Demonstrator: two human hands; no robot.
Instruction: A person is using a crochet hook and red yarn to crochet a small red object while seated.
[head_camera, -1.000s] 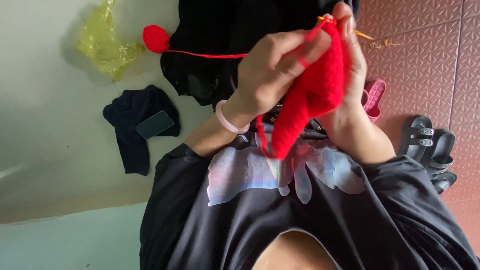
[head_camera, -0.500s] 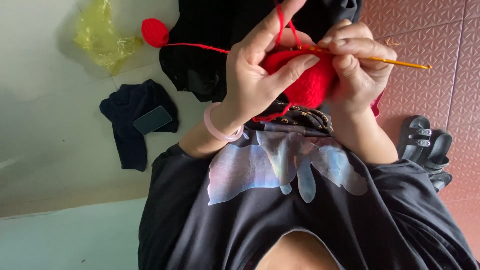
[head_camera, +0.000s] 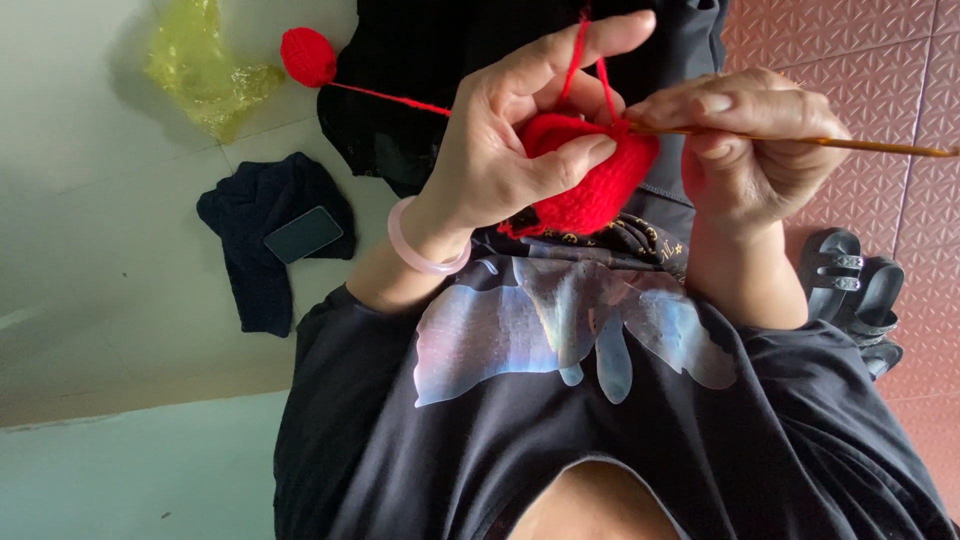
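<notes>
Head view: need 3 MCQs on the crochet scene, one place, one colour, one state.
1. Where does the yarn ball lie?
A. In the lap
B. On the pale floor beside the yellow plastic bag
C. On the sandals

2. What colour is the crochet piece?
A. Red
B. Blue
C. White

3. What is the state of the right hand?
A. Open and idle
B. Resting on the phone
C. Closed on the crochet hook

Answers:
1 B, the ball sits on the floor next to the bag, its strand running to the hands.
2 A, the piece in the left hand is red.
3 C, the fingers pinch the hook's shaft.
</notes>
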